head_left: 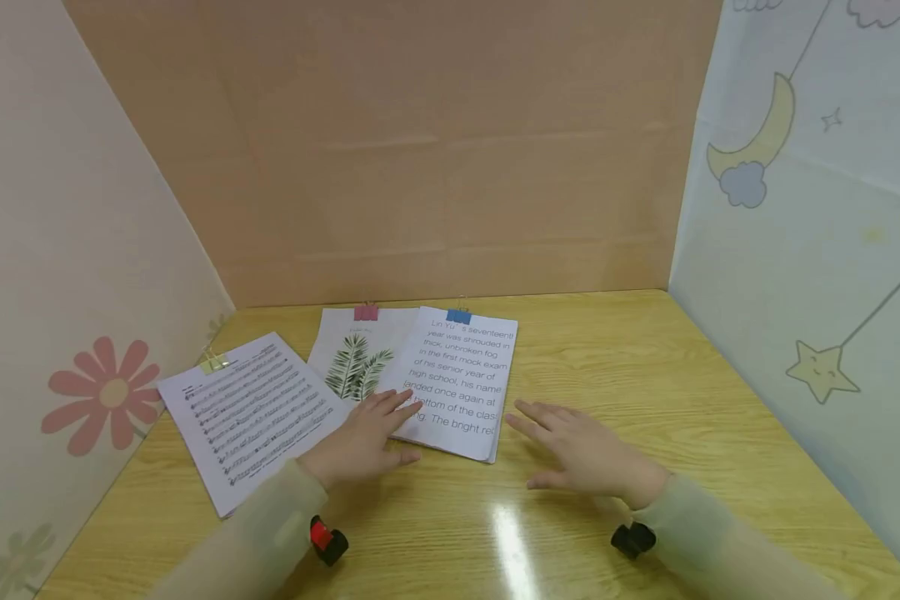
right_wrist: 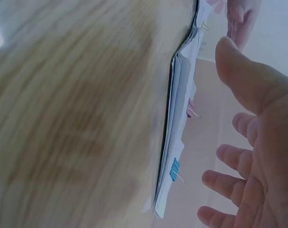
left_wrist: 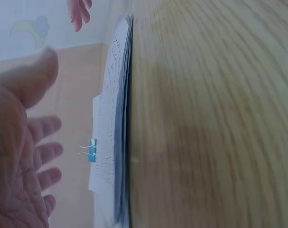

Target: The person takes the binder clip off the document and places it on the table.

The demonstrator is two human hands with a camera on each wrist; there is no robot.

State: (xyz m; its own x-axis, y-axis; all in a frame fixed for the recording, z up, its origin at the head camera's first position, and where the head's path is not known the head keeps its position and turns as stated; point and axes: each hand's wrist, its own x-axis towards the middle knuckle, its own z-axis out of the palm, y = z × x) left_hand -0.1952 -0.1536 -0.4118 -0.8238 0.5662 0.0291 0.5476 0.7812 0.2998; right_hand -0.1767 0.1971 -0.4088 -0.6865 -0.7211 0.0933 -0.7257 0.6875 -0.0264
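Observation:
Three clipped paper stacks lie on the wooden table: sheet music with a yellow clip at left, a plant picture with a pink clip, and printed text pages with a blue clip. My left hand has straight fingers over the lower left corner of the text pages. In the left wrist view its palm looks slightly lifted off the paper. My right hand is open and flat just right of the text pages, holding nothing. The right wrist view shows its spread fingers beside the stack edges.
A cardboard wall closes the back. A flower-patterned panel stands at left, and a moon-and-star panel at right. Bare tabletop stretches to the right and front. Small cameras sit on my wrists.

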